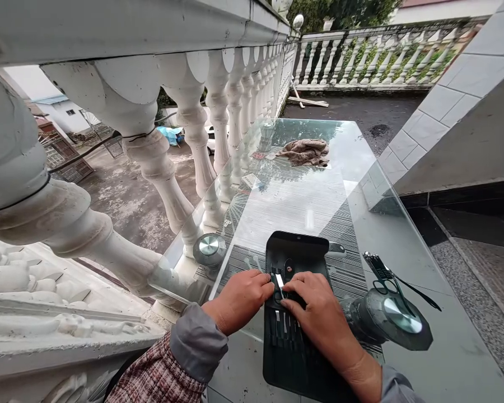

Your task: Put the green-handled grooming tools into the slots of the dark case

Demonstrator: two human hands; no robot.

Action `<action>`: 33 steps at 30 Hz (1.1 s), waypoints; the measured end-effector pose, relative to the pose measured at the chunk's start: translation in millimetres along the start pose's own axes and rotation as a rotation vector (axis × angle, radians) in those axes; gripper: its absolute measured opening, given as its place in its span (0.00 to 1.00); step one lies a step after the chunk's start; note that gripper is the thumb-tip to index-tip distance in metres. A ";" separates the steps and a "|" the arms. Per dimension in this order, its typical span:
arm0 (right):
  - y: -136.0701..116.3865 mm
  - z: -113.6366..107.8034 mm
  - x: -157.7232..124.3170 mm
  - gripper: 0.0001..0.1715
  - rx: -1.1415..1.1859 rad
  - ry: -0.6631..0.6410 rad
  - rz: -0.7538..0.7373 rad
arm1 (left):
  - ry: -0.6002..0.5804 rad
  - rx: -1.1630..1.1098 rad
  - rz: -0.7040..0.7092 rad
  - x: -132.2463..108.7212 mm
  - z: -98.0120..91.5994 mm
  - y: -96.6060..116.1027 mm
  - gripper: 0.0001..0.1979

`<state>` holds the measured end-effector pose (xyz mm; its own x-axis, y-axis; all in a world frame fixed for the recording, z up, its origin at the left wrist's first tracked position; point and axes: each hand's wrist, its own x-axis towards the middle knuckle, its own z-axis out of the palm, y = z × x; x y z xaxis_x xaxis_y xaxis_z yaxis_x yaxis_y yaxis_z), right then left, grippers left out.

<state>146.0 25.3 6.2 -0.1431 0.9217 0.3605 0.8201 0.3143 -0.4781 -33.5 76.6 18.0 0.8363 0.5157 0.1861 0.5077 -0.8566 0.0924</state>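
An open black tool case (296, 252) lies on the glass tabletop (302, 196) close to me, with several slim metal tools held in its loops. My left hand (239, 299) rests on the case's left edge, fingers curled, thumb and fingertips at a small silver tool (279, 281). My right hand (319, 313) lies over the middle of the case, its fingers pinched at the same tool from the right. Both hands meet over the case's centre.
Black nail clippers and small scissors (386, 274) lie on the glass to the right. Round metal table fittings (210, 247) sit under the glass left and right. A brown rag (306, 151) lies far back. A white balustrade (185, 123) runs along the left; a tiled wall (457, 112) rises right.
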 end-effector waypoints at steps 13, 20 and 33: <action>-3.4 10.4 10.9 0.06 -0.137 0.039 0.044 | 0.008 -0.006 -0.022 0.6 4.4 2.2 0.08; 3.9 5.5 11.7 0.02 -0.058 0.012 0.025 | -0.021 -0.002 -0.031 1.2 2.2 2.8 0.07; 6.2 7.5 10.1 0.09 -0.034 0.167 0.028 | -0.058 -0.094 -0.073 -1.8 -8.5 2.6 0.11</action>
<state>145.5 38.3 0.8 -0.0287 0.8786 0.4767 0.8412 0.2788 -0.4633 -35.4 73.2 26.3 0.8099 0.5743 0.1193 0.5478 -0.8133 0.1959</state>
